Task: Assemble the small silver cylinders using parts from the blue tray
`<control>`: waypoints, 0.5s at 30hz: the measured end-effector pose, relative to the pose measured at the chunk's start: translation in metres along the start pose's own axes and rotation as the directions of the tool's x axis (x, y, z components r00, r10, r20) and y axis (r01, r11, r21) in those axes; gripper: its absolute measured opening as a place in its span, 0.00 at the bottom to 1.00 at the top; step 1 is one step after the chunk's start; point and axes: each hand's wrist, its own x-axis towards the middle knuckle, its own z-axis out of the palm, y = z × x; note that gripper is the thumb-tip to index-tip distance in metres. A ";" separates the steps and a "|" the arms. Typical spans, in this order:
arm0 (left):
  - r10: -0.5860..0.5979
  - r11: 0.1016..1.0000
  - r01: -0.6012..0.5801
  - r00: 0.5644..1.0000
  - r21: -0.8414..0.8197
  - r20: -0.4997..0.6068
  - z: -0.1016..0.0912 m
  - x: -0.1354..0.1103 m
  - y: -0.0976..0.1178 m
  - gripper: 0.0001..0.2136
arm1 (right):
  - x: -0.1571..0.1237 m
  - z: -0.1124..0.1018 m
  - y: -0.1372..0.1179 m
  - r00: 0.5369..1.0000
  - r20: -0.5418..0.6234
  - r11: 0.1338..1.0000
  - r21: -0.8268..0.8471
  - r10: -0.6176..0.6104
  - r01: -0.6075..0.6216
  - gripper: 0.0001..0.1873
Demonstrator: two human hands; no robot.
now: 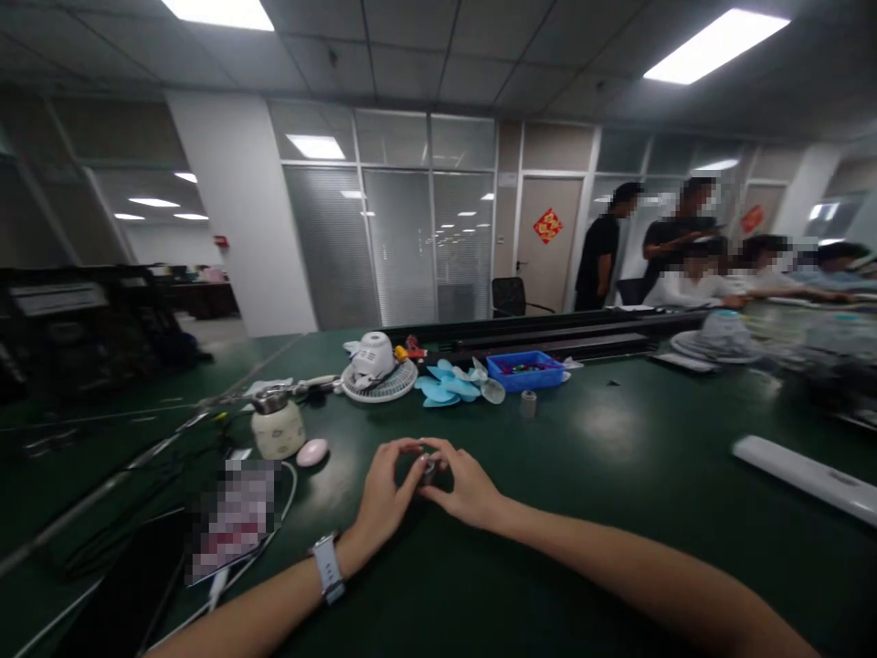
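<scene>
My left hand (pixel 385 493) and my right hand (pixel 463 489) meet on the dark green table (pixel 603 475), fingertips pinched together around a small dark metallic part (pixel 428 468) that I cannot make out. A watch sits on my left wrist. Beyond the hands lie light blue fan blades (pixel 449 384), a white fan motor on its round grille (pixel 378 367) and a blue tray (pixel 526 369) of small parts. A small grey cylinder (pixel 527 398) stands near the tray.
A cream jar with a metal top (pixel 276 424) and a pink oval object (pixel 311 451) sit to the left, with cables and a phone nearer me. A white bar (pixel 805 475) lies at right. Black rails cross the table's far side. Several people gather at the back right.
</scene>
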 end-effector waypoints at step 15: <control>-0.001 0.991 0.001 1.000 -0.132 0.004 -0.009 0.008 0.013 0.15 | -0.005 0.006 0.003 0.998 0.051 0.996 -0.086 0.029 -0.025 0.39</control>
